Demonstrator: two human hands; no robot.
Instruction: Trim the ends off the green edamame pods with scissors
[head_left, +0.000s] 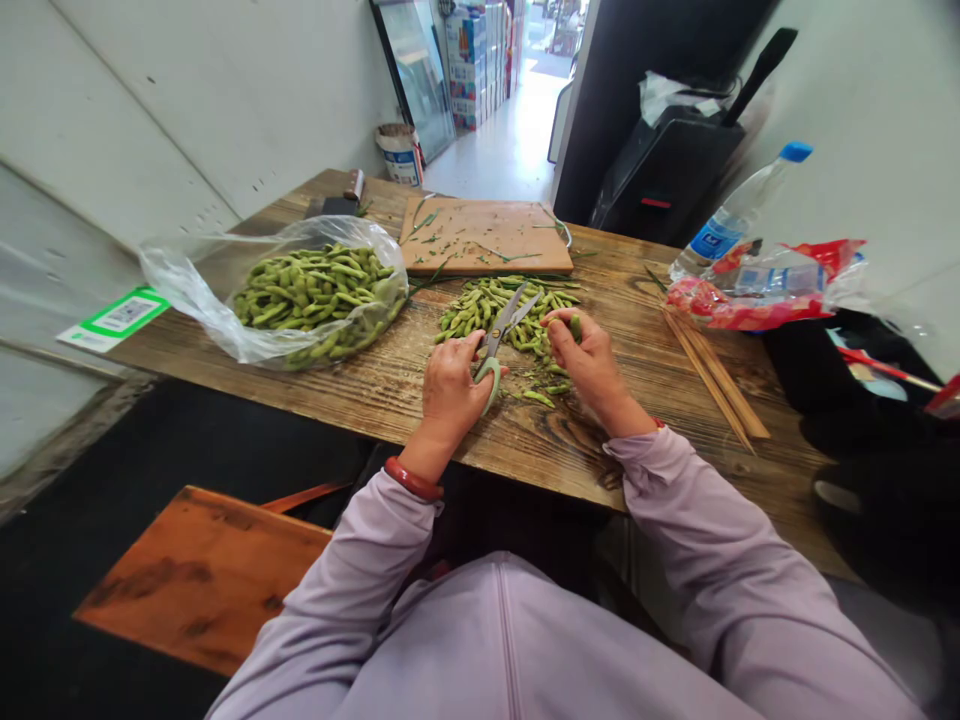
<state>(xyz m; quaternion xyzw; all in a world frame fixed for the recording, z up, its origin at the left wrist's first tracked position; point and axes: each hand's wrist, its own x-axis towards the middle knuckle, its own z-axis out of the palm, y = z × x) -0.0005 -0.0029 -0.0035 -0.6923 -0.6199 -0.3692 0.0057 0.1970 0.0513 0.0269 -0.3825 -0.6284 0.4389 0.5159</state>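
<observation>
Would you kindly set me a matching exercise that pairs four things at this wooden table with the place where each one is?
Things:
1. scissors
2. single pod
3. plastic bag of pods
4. cutting board

Places:
A. at the left end of the table
B. between the fingers of the right hand
C. at the far edge, behind the loose pods
D. in the left hand

Pairs: 1-D; 2-B; 3-A; 4-C.

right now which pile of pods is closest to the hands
The loose pile, just beyond the scissors in the left hand and the pod in the right hand; the other pile lies in a clear plastic bag farther left.
</observation>
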